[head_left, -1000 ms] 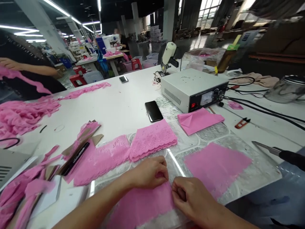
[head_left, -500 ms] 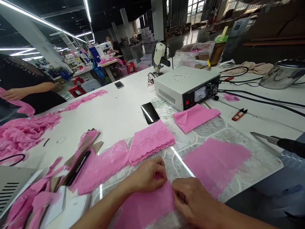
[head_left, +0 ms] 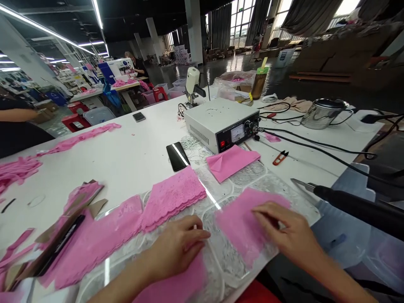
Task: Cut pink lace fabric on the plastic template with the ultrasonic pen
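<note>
My left hand (head_left: pixel 176 245) is just above a pink fabric piece (head_left: pixel 176 284) at the front of the patterned clear mat (head_left: pixel 225 277). Its fingers are loosely bent and apart, and nothing shows between them. Over on the right, my right hand (head_left: pixel 290 231) pinches the surface of another pink fabric piece (head_left: pixel 241 229) between thumb and fingertips; that piece looks blurred. Behind my left hand lies a stack of pink scalloped lace pieces (head_left: pixel 176 193), beside more pink lace fabric (head_left: pixel 104 240). A folded pink cloth (head_left: pixel 233 162) rests at the mat's back edge.
A grey control box (head_left: pixel 221 122) stands behind, with a phone (head_left: pixel 177 156) beside it. Orange thread snips (head_left: pixel 280 158) and a black-handled pointed tool (head_left: pixel 347 202) are on the right. A glass pot (head_left: pixel 326 113) stands farther back. Pink strips and cardboard (head_left: pixel 63 235) lie left.
My right hand has left the front fabric piece and moved right onto the other piece. My left hand has loosened its pinch. The view has turned to the right.
</note>
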